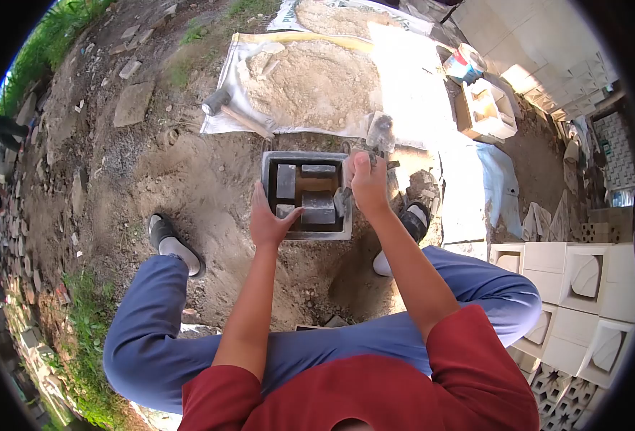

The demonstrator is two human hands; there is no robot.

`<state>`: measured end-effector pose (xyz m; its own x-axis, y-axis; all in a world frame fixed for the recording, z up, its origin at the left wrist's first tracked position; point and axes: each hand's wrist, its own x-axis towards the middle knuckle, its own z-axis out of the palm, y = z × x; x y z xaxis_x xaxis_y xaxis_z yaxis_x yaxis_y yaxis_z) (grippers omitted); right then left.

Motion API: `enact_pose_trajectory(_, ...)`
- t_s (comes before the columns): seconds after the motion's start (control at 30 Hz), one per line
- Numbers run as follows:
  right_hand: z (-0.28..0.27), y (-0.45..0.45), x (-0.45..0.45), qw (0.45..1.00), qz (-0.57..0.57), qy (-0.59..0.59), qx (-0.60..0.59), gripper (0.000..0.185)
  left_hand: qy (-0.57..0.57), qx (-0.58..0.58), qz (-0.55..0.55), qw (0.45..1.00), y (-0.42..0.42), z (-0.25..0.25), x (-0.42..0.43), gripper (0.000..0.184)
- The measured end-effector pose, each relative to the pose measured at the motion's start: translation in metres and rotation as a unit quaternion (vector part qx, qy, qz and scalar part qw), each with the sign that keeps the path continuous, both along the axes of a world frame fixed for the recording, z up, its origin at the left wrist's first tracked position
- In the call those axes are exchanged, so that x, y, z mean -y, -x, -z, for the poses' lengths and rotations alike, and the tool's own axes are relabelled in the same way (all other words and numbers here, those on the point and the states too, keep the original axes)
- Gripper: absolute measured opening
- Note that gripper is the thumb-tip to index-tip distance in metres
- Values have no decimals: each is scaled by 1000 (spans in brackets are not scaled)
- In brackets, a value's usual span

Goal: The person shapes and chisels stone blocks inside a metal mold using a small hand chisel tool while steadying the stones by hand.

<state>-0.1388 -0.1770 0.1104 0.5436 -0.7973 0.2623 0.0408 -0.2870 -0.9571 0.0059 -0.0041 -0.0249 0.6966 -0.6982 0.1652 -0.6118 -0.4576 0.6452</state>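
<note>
A rectangular grey metal mould (265, 169) stands on the ground between my feet, with several grey blocks (286, 181) and brown gaps inside. My left hand (268, 219) lies over its left wall, fingers stretched along the rim and thumb spread across toward a front block (319, 208). At the right wall, my right hand (367, 183) is closed around a tool with a grey blade (342, 200) angled down to the mould's edge; the fist hides most of its handle. Just beyond that hand, a trowel-like flat grey blade (380, 131) lies at the sack's edge.
A hammer (235, 113) with a wooden handle lies by a sheet (220, 115) bearing a sandy heap (310, 82). To the right stand a pale block (486, 111), a bucket (465, 65) and stacked pale blocks (565, 323). Loose stones (132, 104) dot the left ground.
</note>
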Motion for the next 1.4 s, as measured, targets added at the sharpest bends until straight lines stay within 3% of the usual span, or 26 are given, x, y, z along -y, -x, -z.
enact_pose_trajectory(0.03,-22,-1,4,996,-59,-56,27,59,-1,-7,-9,1000,-2,5,1,122)
enact_pose_trajectory(0.1,-64,4,6,967,-165,-178,79,66,24,-200,-191,961,-5,16,4,89)
enact_pose_trajectory(0.13,-80,5,6,966,-169,-181,72,66,23,-206,-197,958,-7,19,4,89)
enact_pose_trajectory(0.2,-105,7,7,935,-313,-147,74,68,-59,-223,-244,942,-13,19,9,69)
enact_pose_trajectory(0.3,-114,13,1,921,-373,-114,27,69,-156,-273,-216,925,-16,3,13,69)
enact_pose_trajectory(0.47,-89,14,0,887,-412,-208,7,72,-137,-278,-145,940,-32,42,4,74)
enact_pose_trajectory(0.67,-58,6,-8,870,-483,-81,-47,66,-144,-269,-151,940,-28,27,5,73)
enact_pose_trajectory(0.77,-43,1,-18,869,-489,-58,-47,67,-147,-270,-157,939,-31,31,6,71)
enact_pose_trajectory(0.8,-43,3,-13,851,-516,-67,-65,51,-151,-272,-154,938,-32,31,6,70)
enact_pose_trajectory(0.9,-42,4,-13,849,-522,-49,-67,50,-126,-252,-167,945,-28,29,6,68)
enact_pose_trajectory(1.03,3,13,-15,891,-441,-38,-98,45,-148,-261,-171,939,-30,24,7,66)
enact_pose_trajectory(1.23,-21,11,-29,885,-463,-30,-36,40,-163,-267,-179,933,-30,23,7,64)
enact_pose_trajectory(1.37,4,8,-25,894,-444,14,-65,39,-156,-279,-178,931,-29,20,9,64)
enact_pose_trajectory(1.4,-5,5,-26,907,-415,-21,-71,39,-154,-281,-183,929,-29,22,8,65)
